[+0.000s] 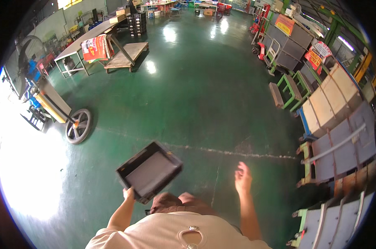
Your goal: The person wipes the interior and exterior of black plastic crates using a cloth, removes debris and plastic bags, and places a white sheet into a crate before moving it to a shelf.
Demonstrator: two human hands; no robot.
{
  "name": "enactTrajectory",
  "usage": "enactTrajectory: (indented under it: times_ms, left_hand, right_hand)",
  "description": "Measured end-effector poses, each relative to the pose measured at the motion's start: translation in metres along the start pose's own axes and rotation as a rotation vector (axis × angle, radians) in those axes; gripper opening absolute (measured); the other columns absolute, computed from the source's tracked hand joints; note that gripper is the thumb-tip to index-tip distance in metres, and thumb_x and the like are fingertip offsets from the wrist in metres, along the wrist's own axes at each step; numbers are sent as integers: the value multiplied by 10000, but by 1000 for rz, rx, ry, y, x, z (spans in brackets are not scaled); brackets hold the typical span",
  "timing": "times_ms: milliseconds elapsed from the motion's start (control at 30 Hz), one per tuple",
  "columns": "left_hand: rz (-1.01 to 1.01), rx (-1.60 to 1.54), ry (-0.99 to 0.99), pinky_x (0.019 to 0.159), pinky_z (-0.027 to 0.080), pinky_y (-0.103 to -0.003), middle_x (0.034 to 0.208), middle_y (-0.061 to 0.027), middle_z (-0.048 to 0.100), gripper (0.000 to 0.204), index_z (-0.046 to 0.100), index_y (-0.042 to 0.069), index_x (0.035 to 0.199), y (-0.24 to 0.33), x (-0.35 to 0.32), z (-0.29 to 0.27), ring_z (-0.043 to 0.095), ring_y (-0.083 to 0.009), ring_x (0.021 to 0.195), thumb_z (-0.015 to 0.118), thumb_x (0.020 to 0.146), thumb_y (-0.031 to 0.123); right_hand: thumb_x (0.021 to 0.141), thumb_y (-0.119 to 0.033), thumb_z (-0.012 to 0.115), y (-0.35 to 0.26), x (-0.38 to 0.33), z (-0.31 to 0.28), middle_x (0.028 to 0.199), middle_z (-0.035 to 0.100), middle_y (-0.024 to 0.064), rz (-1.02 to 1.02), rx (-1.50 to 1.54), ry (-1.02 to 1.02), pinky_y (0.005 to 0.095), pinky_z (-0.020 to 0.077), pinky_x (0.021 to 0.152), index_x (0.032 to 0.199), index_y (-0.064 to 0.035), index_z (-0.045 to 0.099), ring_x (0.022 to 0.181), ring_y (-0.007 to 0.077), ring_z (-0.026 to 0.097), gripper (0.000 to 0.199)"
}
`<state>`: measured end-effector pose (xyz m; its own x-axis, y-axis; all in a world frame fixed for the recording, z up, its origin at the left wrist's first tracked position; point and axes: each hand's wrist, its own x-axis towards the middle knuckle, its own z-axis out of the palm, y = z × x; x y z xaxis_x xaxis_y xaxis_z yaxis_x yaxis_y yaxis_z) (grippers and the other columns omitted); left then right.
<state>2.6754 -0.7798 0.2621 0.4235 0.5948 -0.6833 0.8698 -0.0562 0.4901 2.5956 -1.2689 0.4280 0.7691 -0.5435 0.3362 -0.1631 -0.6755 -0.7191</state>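
My left hand point(128, 193) grips the near rim of a dark grey plastic crate point(150, 171). The crate is empty and tilted, held out in front of me above the green floor point(196, 91). My right hand point(242, 177) hangs free to the right with its fingers apart and nothing in it. Both forearms come up from the lower edge, past my light ribbed shirt.
A wheeled cart with a spoked wheel point(78, 126) stands at the left. Grey and wooden trolleys on green frames point(341, 141) line the right side. A flat wooden platform cart point(125, 56) and a long table point(88, 39) stand at the far left.
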Motion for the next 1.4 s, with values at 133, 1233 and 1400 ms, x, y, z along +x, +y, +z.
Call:
enactTrajectory:
  times_ms: [133, 1233, 1400]
  left_hand:
    - [-64, -461, 17, 674, 529, -467, 1090, -200, 543, 512, 439, 6, 1215, 7, 117, 22, 595, -315, 896, 581, 781, 237]
    - [-560, -874, 60, 615, 507, -613, 1000, -221, 591, 456, 539, 29, 1091, 997, 311, 847, 606, -421, 855, 455, 803, 372]
    - [-508, -655, -8, 653, 463, -646, 991, -228, 581, 301, 584, 26, 972, 1158, 344, 999, 607, -395, 842, 496, 791, 250]
  right_hand:
    - [849, -91, 571, -28, 173, 71, 915, 659, 78, -245, -6, -480, 328, 521, 674, 1067, -131, 607, 787, 215, 660, 225]
    - [900, -138, 527, 261, 1447, 537, 816, 646, 69, -176, 71, -388, 278, 480, 624, 1095, -56, 597, 663, 159, 597, 223]
    - [872, -155, 505, 393, 1493, 587, 710, 599, 67, 447, 80, -510, 306, 438, 537, 892, -47, 614, 577, 155, 534, 155]
